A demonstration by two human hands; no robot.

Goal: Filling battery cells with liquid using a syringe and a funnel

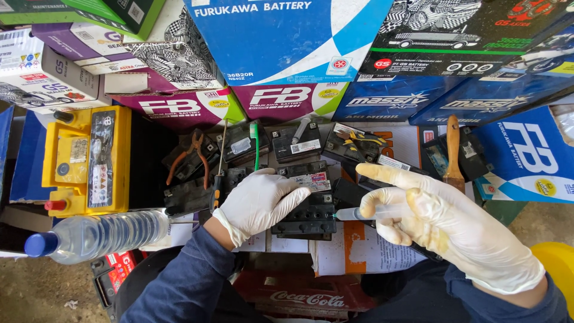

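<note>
Left hand (260, 203) flat, fingers together, pressing the small black battery (306, 212) at table centre | right hand (430, 221) pinching a syringe (359, 213), tip at the battery's edge (index finger pointing out) | water bottle (95, 235) lying far left

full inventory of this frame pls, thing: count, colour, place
small battery: 1, black, centre, under the left hand
other small batteries: several, black, row behind it
large battery: 1, yellow, left
syringe: 1, clear, tip at the small battery
water bottle: 1, clear with blue cap, lower left, lying down
pliers: 1, orange handles, on the battery row
toothbrush: 1, green, on the battery row
paintbrush: 1, wooden handle, right
cartons: many, blue, purple, black, white, stacked at the back
left hand: white glove, resting on the small battery
right hand: white glove, holding the syringe
</note>
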